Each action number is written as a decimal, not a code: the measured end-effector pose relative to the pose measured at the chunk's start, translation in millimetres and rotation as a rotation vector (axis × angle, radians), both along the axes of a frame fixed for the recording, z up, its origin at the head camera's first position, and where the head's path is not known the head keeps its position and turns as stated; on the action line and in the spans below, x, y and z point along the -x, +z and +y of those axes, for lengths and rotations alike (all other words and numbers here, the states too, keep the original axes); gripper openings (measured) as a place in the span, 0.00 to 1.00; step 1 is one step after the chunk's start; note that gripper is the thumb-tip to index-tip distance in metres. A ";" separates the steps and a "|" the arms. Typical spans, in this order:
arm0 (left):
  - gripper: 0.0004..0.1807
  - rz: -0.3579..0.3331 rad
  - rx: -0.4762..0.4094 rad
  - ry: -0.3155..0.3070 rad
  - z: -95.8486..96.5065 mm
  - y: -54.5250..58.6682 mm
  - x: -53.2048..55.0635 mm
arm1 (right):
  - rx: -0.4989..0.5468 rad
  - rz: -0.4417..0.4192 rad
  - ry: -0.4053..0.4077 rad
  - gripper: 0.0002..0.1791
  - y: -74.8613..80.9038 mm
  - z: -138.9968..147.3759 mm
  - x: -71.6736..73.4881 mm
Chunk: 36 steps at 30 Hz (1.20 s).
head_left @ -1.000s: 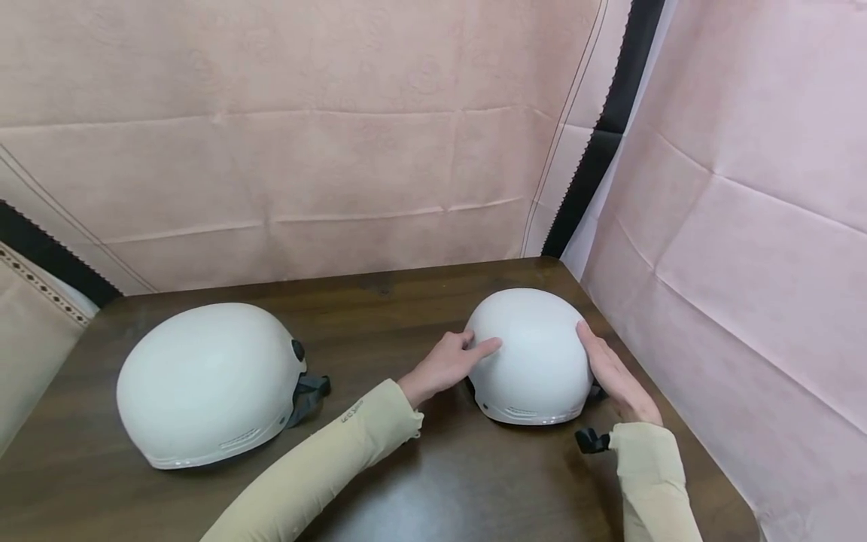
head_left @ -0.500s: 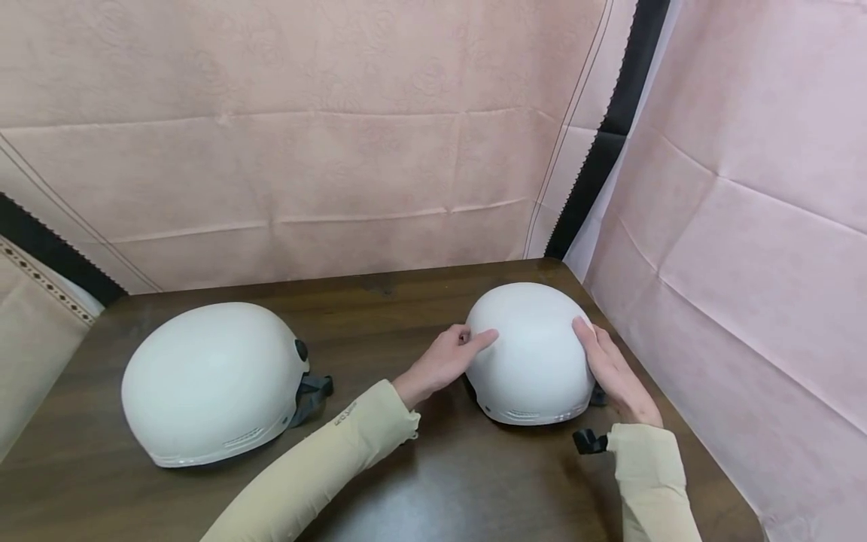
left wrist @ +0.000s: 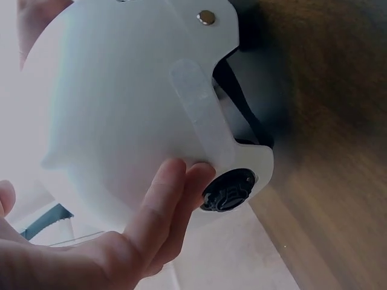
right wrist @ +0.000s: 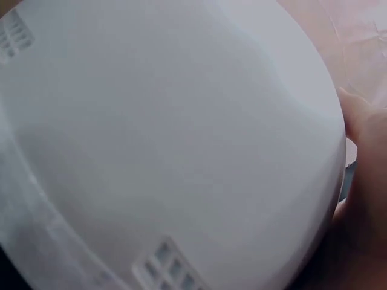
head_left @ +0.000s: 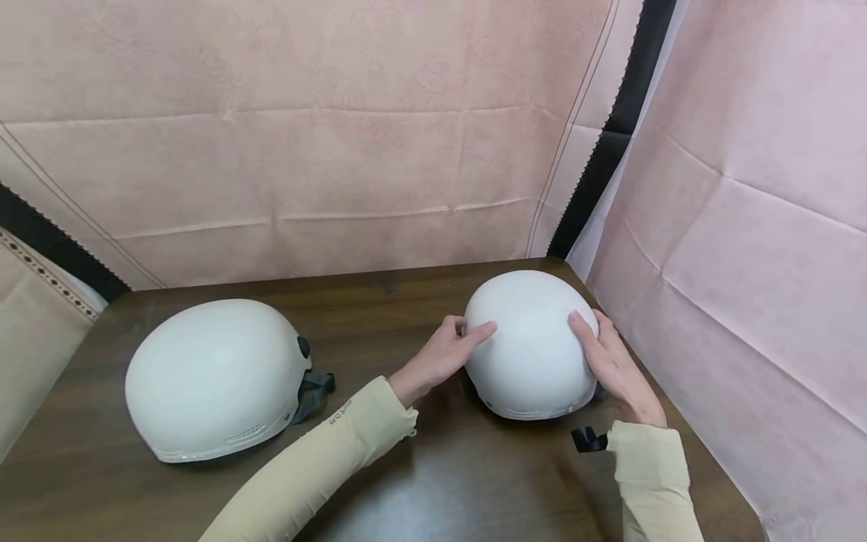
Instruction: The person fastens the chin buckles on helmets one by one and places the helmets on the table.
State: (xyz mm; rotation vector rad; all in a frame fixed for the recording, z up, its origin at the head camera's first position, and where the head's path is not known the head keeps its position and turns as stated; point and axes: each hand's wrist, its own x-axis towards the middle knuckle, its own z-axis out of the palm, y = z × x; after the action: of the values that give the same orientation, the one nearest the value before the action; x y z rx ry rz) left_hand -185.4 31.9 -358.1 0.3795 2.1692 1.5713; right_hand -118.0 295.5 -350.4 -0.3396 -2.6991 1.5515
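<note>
Two white helmets are on the brown table. The right-hand helmet is between both hands, slightly tilted; I cannot tell whether it is off the table. My left hand grips its left side, thumb on the shell. In the left wrist view the fingertips lie beside the helmet's black round knob. My right hand holds the opposite side, thumb on the shell and fingers reaching behind. White shell with grid-like vents fills most of the right wrist view. The other helmet stands untouched on the left.
The left helmet's dark strap lies on the table, toward the middle. Pink patterned cloth hangs behind the table, and more cloth runs close along its right edge. A small black piece sits at the right cuff.
The right-hand helmet has moved slightly up in the head view and tipped backward, so its front rim shows less. The right fingers now reach farther round its side. The camera view has shifted slightly.
</note>
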 end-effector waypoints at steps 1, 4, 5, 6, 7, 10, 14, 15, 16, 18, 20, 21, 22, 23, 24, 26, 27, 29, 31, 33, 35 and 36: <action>0.47 -0.002 -0.003 0.000 -0.1 0.7 -0.2 | -0.009 0.003 0.001 0.53 1.1 -0.1 -0.5; 0.47 -0.005 -0.011 0.006 -0.2 2.2 -1.6 | -0.051 0.008 0.006 0.53 5.0 -0.5 -2.9; 0.48 -0.006 -0.013 0.009 -0.1 2.5 -1.8 | -0.067 0.013 0.012 0.53 6.5 -0.6 -3.8; 0.48 -0.008 -0.015 0.012 0.0 2.5 -2.1 | -0.084 0.020 0.018 0.53 8.1 -1.0 -4.5; 0.48 -0.008 -0.022 0.016 0.2 2.5 -2.3 | -0.103 0.028 0.025 0.53 9.5 -1.3 -5.1; 0.49 -0.016 -0.038 0.024 0.7 2.5 -2.5 | -0.142 0.045 0.037 0.54 14.0 -3.6 -7.2; 0.50 -0.055 -0.090 0.025 1.2 3.2 -2.6 | -0.172 0.055 0.017 0.57 18.7 -8.8 -10.2; 0.51 -0.071 -0.108 0.023 1.2 3.4 -2.6 | -0.174 0.060 0.009 0.57 19.6 -10.3 -10.8; 0.51 -0.087 -0.126 0.023 1.4 3.6 -2.8 | -0.178 0.067 0.001 0.58 20.5 -12.1 -11.3; 0.51 -0.114 -0.162 0.021 1.4 3.4 -2.8 | -0.181 0.084 -0.015 0.59 21.7 -15.5 -12.6; 0.51 -0.130 -0.182 0.023 1.2 3.1 -3.4 | -0.184 0.119 -0.027 0.59 22.5 -18.7 -13.6; 0.51 -0.138 -0.189 0.025 1.0 3.0 -3.7 | -0.189 0.139 -0.032 0.59 22.8 -20.3 -14.3; 0.52 -0.145 -0.191 0.027 0.9 3.1 -4.2 | -0.194 0.161 -0.038 0.59 23.0 -21.6 -15.0; 0.52 -0.151 -0.195 0.026 0.8 3.3 -4.6 | -0.200 0.185 -0.044 0.58 23.4 -22.9 -15.6; 0.52 -0.157 -0.198 0.025 0.7 3.8 -5.3 | -0.206 0.210 -0.049 0.58 23.7 -24.1 -16.2; 0.53 -0.165 -0.205 0.021 0.3 5.1 -6.7 | -0.221 0.254 -0.058 0.57 24.8 -26.6 -17.3; 0.53 -0.169 -0.206 0.019 0.2 5.7 -7.2 | -0.227 0.272 -0.063 0.57 25.4 -27.8 -17.5; 0.52 -0.172 -0.206 0.016 -0.1 6.9 -8.1 | -0.232 0.301 -0.073 0.56 26.6 -30.6 -18.0; 0.52 -0.172 -0.204 0.014 -0.6 7.5 -8.7 | -0.230 0.326 -0.084 0.56 27.5 -33.6 -18.5; 0.51 -0.177 -0.203 0.010 -0.9 7.7 -8.8 | -0.224 0.351 -0.097 0.55 28.2 -36.8 -18.8; 0.52 -0.183 -0.205 0.011 -0.9 7.7 -8.9 | -0.216 0.384 -0.111 0.55 28.8 -40.0 -19.3; 0.52 -0.188 -0.207 0.014 -0.7 7.7 -9.1 | -0.207 0.402 -0.117 0.55 28.8 -41.5 -19.6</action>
State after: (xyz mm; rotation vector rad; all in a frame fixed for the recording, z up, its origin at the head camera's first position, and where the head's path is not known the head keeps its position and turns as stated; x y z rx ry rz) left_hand -176.3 31.1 -350.3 0.2674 1.8799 1.7697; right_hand -98.4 254.0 -321.5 -0.1554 -2.4442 1.1497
